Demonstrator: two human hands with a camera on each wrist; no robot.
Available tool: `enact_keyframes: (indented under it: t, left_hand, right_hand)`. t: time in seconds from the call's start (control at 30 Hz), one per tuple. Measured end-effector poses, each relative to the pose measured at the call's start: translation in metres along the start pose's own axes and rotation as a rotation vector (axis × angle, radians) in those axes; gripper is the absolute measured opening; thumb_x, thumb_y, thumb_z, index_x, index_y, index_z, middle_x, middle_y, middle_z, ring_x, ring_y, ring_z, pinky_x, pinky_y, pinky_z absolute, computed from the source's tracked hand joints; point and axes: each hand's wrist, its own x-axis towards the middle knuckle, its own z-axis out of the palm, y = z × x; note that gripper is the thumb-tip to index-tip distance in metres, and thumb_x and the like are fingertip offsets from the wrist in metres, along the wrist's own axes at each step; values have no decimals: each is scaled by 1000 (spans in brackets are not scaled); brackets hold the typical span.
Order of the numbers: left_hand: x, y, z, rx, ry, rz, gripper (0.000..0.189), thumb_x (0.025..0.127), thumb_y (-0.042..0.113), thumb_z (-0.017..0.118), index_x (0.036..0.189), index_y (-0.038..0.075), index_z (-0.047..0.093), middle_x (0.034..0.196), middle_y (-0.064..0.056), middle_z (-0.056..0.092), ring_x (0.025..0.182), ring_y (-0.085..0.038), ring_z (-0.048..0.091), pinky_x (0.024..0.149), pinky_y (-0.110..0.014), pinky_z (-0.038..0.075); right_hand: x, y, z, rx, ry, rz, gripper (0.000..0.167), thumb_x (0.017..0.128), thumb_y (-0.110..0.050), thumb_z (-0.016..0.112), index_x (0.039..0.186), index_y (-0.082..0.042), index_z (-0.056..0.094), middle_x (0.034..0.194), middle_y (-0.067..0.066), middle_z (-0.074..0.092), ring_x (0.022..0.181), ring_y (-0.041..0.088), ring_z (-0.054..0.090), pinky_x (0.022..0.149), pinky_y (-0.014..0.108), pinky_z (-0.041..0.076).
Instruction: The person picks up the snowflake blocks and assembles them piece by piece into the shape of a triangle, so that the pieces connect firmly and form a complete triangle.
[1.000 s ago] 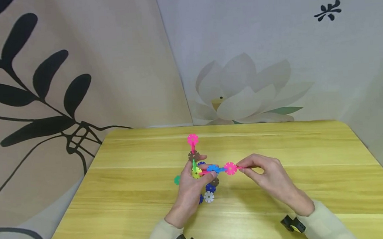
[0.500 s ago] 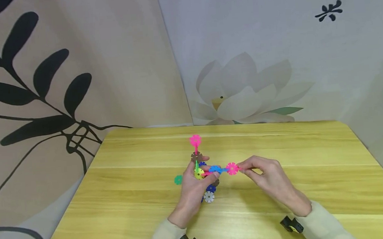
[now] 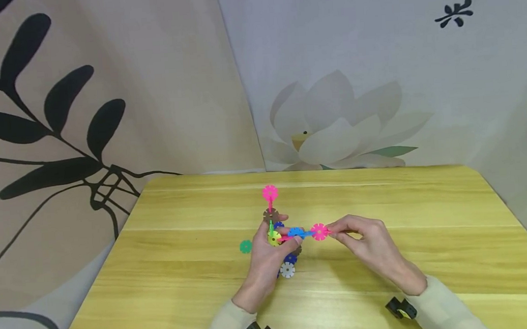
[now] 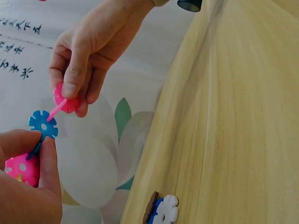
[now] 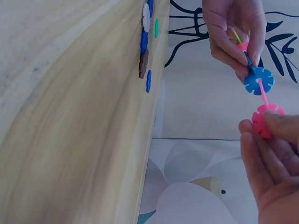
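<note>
Notched plastic snowflake discs are slotted together into a bent chain held above the table. Its upright arm ends in a pink disc (image 3: 270,192) over a brown disc (image 3: 270,215), down to a yellow disc (image 3: 275,237). The sideways arm runs right through a blue disc (image 3: 296,232) to another pink disc (image 3: 319,231). My left hand (image 3: 265,264) pinches the chain at the blue part between thumb and finger. My right hand (image 3: 377,246) pinches the pink disc (image 5: 265,122) at the right end, also visible in the left wrist view. Left fingers partly hide the chain's middle.
Loose discs lie on the wooden table (image 3: 185,292) under and around my left hand: a green disc (image 3: 246,246), a white disc (image 3: 288,270), a dark blue disc (image 3: 290,259) and others partly hidden. A printed cloth backdrop (image 3: 185,88) stands behind the table.
My left hand and the chain have shifted slightly to the right, uncovering more of the green disc on the table. My right hand keeps its pinch, nearly still.
</note>
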Motion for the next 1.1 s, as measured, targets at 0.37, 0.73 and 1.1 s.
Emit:
enact_keyframes:
  t: [0.37, 0.73, 1.1]
  left_hand:
    - [-1, 5, 1, 27, -55, 42, 61, 83, 12, 84, 138, 19, 58, 108, -4, 70, 124, -27, 52, 108, -51, 36]
    - [-1, 7, 3, -42, -161, 77, 63, 87, 4, 77, 142, 20, 52, 120, -8, 70, 97, -25, 70, 83, -35, 59]
    - [0, 8, 5, -67, -148, 73, 70, 84, -1, 73, 145, 21, 49, 125, -8, 66, 91, -22, 70, 79, -36, 60]
  right_hand:
    - [-2, -8, -10, 55, -135, 225, 37, 89, -5, 81, 123, -12, 69, 117, -4, 73, 105, 18, 71, 94, 37, 58]
    - [-6, -13, -12, 141, -157, 272, 18, 101, -16, 69, 118, -15, 72, 112, -7, 71, 97, 11, 71, 88, 31, 60]
    - [-5, -16, -12, 126, -151, 327, 18, 102, -22, 69, 118, -15, 73, 109, -6, 73, 95, 10, 72, 86, 34, 60]
